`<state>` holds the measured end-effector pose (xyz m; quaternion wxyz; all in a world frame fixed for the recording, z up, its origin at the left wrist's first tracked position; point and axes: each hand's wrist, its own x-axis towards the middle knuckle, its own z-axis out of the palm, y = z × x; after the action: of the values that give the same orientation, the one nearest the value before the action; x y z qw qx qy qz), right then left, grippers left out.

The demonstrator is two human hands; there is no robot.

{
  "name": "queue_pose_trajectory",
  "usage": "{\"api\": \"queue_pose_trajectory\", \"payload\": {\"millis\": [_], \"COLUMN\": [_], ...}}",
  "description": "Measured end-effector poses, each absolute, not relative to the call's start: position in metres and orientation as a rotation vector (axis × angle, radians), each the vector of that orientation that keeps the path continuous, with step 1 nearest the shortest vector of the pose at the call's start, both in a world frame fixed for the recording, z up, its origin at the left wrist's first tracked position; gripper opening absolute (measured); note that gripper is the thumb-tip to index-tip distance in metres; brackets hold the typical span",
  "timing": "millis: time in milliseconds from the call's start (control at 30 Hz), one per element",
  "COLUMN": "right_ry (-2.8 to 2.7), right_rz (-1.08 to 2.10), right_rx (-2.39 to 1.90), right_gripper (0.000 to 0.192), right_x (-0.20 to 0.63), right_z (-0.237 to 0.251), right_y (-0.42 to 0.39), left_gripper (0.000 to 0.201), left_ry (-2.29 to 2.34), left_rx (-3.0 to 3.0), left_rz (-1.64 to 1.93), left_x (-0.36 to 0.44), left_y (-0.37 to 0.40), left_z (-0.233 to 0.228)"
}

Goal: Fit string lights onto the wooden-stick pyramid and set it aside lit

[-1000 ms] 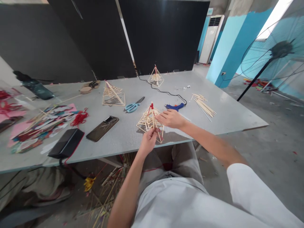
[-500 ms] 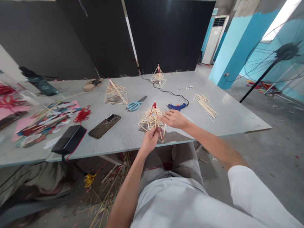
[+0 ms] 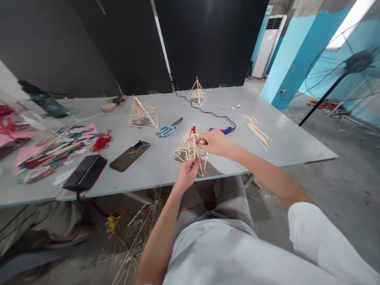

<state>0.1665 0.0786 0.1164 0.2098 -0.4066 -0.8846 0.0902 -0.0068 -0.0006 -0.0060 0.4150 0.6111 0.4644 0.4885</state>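
Observation:
A pyramid frame of thin wooden sticks (image 3: 181,150), bound with red at its tip (image 3: 193,129), stands at the table's front edge. My left hand (image 3: 187,174) is closed, with thumb and fingers pinching the lower part of its front stick. My right hand (image 3: 216,142) is bent over the upper right side, its fingertips pinched together against the same stick. Whether a small piece is between those fingertips is hidden. Just behind the right hand lies a blue glue gun (image 3: 228,130), partly covered by it.
Blue-handled scissors (image 3: 166,130), a phone (image 3: 130,156) and a black box (image 3: 85,173) lie to the left. Two similar pyramids (image 3: 144,118) (image 3: 197,95) stand farther back. Loose sticks (image 3: 258,132) lie right. A black cord (image 3: 210,114) crosses the table. Red yarn (image 3: 101,141) sits by paper scraps (image 3: 59,152).
My right hand's fingers went from stretched out to curled and pinched against the pyramid's stick, the hand shifting slightly up. My left hand keeps its hold. The view has shifted slightly.

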Motion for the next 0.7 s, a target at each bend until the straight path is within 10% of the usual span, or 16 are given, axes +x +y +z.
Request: {"api": "queue_pose_trajectory", "payload": {"millis": [700], "right_ry": [-1.725], "right_rz": [1.117], "right_rx": [-0.951], "right_gripper": [0.044], "right_x": [0.164], "right_z": [0.055], "right_y": [0.061], "left_gripper": [0.035], "left_ry": [1.350], "left_rx": [1.487], "left_rz": [1.283], "left_x": [-0.007], "left_y": [-0.008], "left_z": [0.002]}}
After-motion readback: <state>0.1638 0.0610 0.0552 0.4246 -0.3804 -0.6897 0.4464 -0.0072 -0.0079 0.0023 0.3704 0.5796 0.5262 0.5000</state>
